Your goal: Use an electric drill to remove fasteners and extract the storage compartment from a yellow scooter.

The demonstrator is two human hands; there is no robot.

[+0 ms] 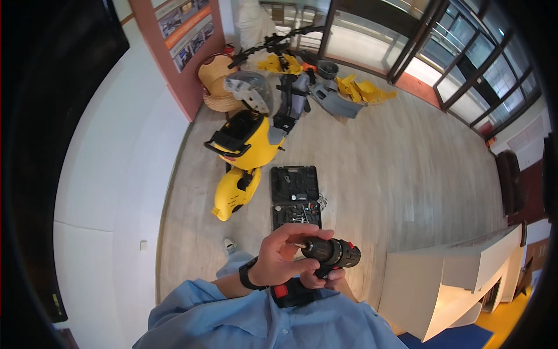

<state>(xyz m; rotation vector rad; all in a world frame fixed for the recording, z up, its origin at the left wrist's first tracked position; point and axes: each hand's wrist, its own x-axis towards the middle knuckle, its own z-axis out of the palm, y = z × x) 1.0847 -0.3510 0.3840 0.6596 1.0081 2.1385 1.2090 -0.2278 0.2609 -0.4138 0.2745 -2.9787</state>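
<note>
Above the open black tool case (296, 196), both hands grasp a black cordless drill (331, 254) lying crosswise: left hand (283, 254) at its bit end, right hand (321, 279) round its grip.

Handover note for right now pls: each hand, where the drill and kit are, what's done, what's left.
Left hand: fingertips at the chuck end of the cordless drill, where a bit shows.
Right hand: wrapped on the drill's grip from below, battery toward the body.
Open tool case: on the floor ahead, beside the partly stripped yellow scooter.
Done: drill out of case, scooter panels off.
Left: bit looks not yet set; cannot tell if seated.
</note>
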